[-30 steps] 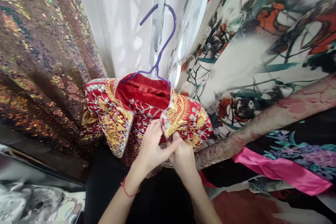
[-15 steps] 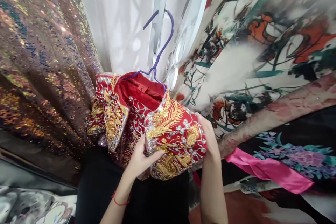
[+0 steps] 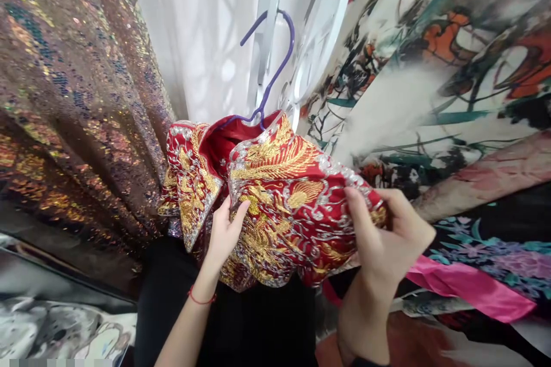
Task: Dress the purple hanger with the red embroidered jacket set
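Observation:
A red jacket [image 3: 275, 229] with gold and silver embroidery hangs on a purple wire hanger [image 3: 282, 63], its front partly parted at the neck. My left hand [image 3: 226, 229] grips the front edge of the jacket, thumb on the embroidered outside and fingers hidden behind the cloth. My right hand [image 3: 383, 235] pinches the sleeve out on the right, with the thumb on top and the fingers around its edge. The hanger's hook passes over a white metal bar [image 3: 269, 23].
Gold sequinned fabric [image 3: 81, 97] drapes down on the left. On the right hang floral printed fabric [image 3: 387, 109], a fabric roll [image 3: 486, 166] and a bright pink cloth strip [image 3: 469, 289]. White curtain [image 3: 193, 28] lies behind. Black-clothed legs [image 3: 267, 327] are below the jacket.
My right hand has come round from behind the sleeve and now holds it, drawn out to the right. The jacket front is spread wider, and the collar label no longer shows.

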Action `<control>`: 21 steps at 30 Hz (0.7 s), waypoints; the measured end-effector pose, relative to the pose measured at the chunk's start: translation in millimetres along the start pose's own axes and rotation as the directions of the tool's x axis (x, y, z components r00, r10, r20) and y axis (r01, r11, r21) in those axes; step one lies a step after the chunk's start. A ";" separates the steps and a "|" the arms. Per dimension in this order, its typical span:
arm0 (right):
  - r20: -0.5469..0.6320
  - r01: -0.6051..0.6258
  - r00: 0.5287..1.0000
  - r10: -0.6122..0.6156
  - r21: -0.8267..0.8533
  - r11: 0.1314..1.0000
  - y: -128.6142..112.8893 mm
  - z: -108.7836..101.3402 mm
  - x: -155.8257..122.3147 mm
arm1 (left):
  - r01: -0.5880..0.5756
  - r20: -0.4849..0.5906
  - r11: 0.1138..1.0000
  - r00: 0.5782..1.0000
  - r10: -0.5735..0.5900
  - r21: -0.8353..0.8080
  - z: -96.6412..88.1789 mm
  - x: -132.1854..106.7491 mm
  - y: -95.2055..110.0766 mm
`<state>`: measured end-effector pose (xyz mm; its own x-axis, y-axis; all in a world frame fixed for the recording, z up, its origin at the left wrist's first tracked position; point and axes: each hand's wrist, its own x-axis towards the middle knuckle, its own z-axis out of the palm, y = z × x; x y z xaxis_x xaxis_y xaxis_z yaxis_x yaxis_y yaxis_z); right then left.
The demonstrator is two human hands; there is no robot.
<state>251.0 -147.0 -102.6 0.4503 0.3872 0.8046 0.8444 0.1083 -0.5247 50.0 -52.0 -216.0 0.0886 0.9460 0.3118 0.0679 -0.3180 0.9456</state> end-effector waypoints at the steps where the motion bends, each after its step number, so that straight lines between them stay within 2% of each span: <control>1: 0.029 0.021 0.999 -0.020 -0.046 0.999 1.7 0.3 -8.9 | 0.027 -0.039 1.000 0.999 -0.027 0.003 1.3 -0.2 -7.9; 3: 0.093 0.019 0.996 -0.012 -0.084 0.996 11.4 2.0 -27.3 | 0.080 -0.108 0.997 0.991 -0.079 0.007 3.8 -3.5 -28.0; 5: 0.142 -0.035 0.989 0.047 -0.084 0.996 26.1 4.5 -43.9 | 0.125 -0.135 0.992 0.983 -0.124 -0.005 5.4 -11.3 -50.2; 7: 0.146 -0.098 0.983 0.110 -0.084 0.992 40.7 7.9 -57.3 | 0.171 -0.069 0.985 0.983 -0.173 -0.034 6.2 -23.7 -71.3; 9: 0.100 -0.131 0.985 0.140 -0.094 0.987 52.1 12.3 -68.0 | 0.221 0.046 0.973 0.975 -0.218 -0.071 6.8 -39.3 -89.9; 11: 0.016 -0.110 0.994 0.112 -0.117 0.987 59.1 17.3 -75.6 | 0.273 0.127 0.957 0.957 -0.260 -0.098 7.2 -55.1 -105.7; 14: -0.108 -0.020 0.994 0.001 -0.172 0.985 62.0 22.2 -79.4 | 0.327 0.101 0.938 0.943 -0.316 -0.114 4.2 -69.0 -123.1; 16: -0.190 0.004 0.981 -0.046 -0.216 0.976 59.0 22.1 -77.1 | 0.337 0.030 0.933 0.941 -0.336 -0.130 -1.2 -67.1 -130.1; 18: -0.279 -0.022 0.959 -0.050 -0.249 0.968 53.9 20.6 -73.6 | 0.338 -0.039 0.929 0.937 -0.347 -0.151 -7.0 -56.8 -134.4; 21: -0.318 -0.068 0.948 -0.008 -0.227 0.972 52.6 23.2 -73.4 | 0.333 -0.099 0.931 0.932 -0.350 -0.152 -10.2 -34.4 -141.2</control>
<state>255.7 -148.4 -195.7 0.5127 0.0748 0.8553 0.8555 -0.1286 -0.5016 27.2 -39.0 -359.3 -0.0401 0.9987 -0.0309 -0.0582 0.0285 0.9979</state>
